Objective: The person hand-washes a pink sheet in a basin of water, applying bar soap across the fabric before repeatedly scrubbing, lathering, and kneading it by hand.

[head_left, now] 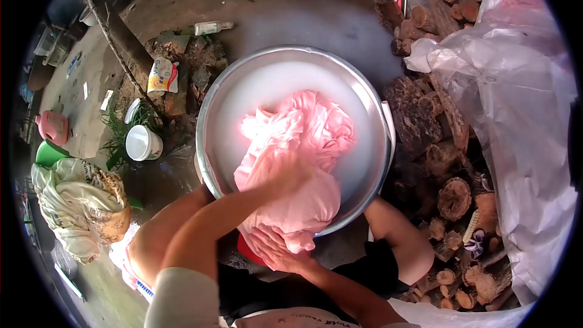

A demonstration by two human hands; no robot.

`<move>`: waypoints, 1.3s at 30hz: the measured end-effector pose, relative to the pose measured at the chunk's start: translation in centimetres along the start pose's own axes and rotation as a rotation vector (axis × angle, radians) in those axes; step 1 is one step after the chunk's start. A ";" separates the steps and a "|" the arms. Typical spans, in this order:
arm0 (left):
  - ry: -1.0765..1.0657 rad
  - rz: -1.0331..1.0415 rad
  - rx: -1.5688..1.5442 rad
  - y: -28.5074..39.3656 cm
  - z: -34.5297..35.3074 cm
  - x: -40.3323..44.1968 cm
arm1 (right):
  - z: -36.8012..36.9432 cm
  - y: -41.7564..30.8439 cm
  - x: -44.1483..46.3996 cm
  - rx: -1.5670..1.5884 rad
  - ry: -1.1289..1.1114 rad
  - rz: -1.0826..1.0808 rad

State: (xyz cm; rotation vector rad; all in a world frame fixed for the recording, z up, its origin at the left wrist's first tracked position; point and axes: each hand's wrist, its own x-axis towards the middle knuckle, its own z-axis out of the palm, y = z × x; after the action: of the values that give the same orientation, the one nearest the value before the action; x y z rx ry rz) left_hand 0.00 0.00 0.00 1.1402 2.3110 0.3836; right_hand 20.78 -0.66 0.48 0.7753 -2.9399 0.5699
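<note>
Pink cloth (pixel 322 121) lies bunched in a round metal basin (pixel 212 79) of cloudy whitish water (pixel 255 82), and part of it hangs over the near rim. My left hand (pixel 294 173) is on the cloth at the middle of the basin, blurred, so its fingers cannot be made out. At the near rim my right hand (pixel 273 249) lies against the cloth with its fingers spread. A bit of something red (pixel 249 252) shows beneath that hand. The basin stands between the person's knees.
Stacked firewood (pixel 454 199) and a plastic sheet (pixel 522 115) are on the right. To the left are a white tub (pixel 144 143), a pouch (pixel 163 76), a pink jug (pixel 52 127) and piled clothes (pixel 79 203). A bottle (pixel 212 27) lies beyond the basin.
</note>
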 end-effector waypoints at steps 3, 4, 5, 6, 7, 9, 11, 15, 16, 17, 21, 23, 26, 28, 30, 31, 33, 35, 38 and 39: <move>-0.025 0.682 -0.039 3.6 0.1 -10.5 | 0.4 -3.2 -2.0 -0.111 -0.031 -0.041; 0.004 0.609 0.007 2.9 0.2 -9.3 | 1.6 -3.1 -2.8 -0.268 -0.052 -0.102; 0.034 0.528 0.063 0.8 -0.1 -7.2 | 3.2 -2.6 -2.8 -0.425 -0.062 -0.170; 0.066 0.448 0.116 -1.7 -0.4 -4.4 | 4.0 -1.0 -1.5 -0.072 0.006 -0.062; 0.092 0.366 0.158 -4.0 -0.1 -1.8 | 2.0 -0.2 -0.6 -0.011 0.015 -0.036; 0.123 0.201 0.259 -7.8 1.4 1.1 | -1.6 -0.8 0.6 0.125 0.053 0.023; 0.495 0.144 0.208 -6.8 3.9 1.6 | -1.1 -0.7 0.5 0.164 0.055 0.052; 0.070 0.319 0.226 -1.7 2.5 -4.8 | -0.6 -1.2 0.6 0.021 0.084 0.012; -0.050 0.420 0.111 -1.1 2.2 -6.7 | 0.1 -1.3 0.3 -0.077 0.111 -0.015; 0.023 0.537 0.039 -1.5 2.1 -8.9 | 0.5 -1.2 0.0 -0.178 0.131 -0.047; 0.081 -0.052 -0.399 -6.1 0.5 -3.2 | -1.1 -1.3 1.1 0.095 0.042 0.043; 0.315 -0.132 -0.193 -7.7 -0.1 -0.5 | -0.7 -0.9 1.0 0.121 0.075 0.050; 0.353 -0.082 -0.391 -11.5 2.4 2.1 | -2.9 1.2 2.9 0.577 -0.128 0.146; 0.544 -0.327 -0.706 -11.2 0.2 0.9 | -4.2 3.3 4.1 1.019 0.037 0.441; 0.545 -0.370 -0.944 -15.8 4.5 2.6 | -6.2 6.6 7.0 0.760 0.372 0.630; 0.448 -0.217 -1.108 -15.4 4.7 1.5 | -6.6 9.3 8.1 0.566 0.291 0.700; 0.245 0.109 -1.397 -13.8 4.5 -1.1 | -5.1 14.1 9.2 0.074 0.082 0.818; 0.109 -0.266 -2.056 -12.1 2.3 -1.0 | -3.0 14.8 8.0 0.205 0.108 0.772; -0.107 -0.256 -2.008 -9.0 -5.7 -6.7 | -1.7 13.3 7.0 0.423 0.008 0.847; -0.113 -0.129 -2.063 -8.6 -6.7 -7.8 | -1.9 13.3 6.6 0.769 0.164 0.892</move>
State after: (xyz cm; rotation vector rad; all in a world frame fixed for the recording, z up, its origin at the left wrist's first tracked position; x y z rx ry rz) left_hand -5.44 -11.58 4.06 -0.1206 0.7712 1.8302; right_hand 8.50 7.72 -1.36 -0.6511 -2.7192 1.7368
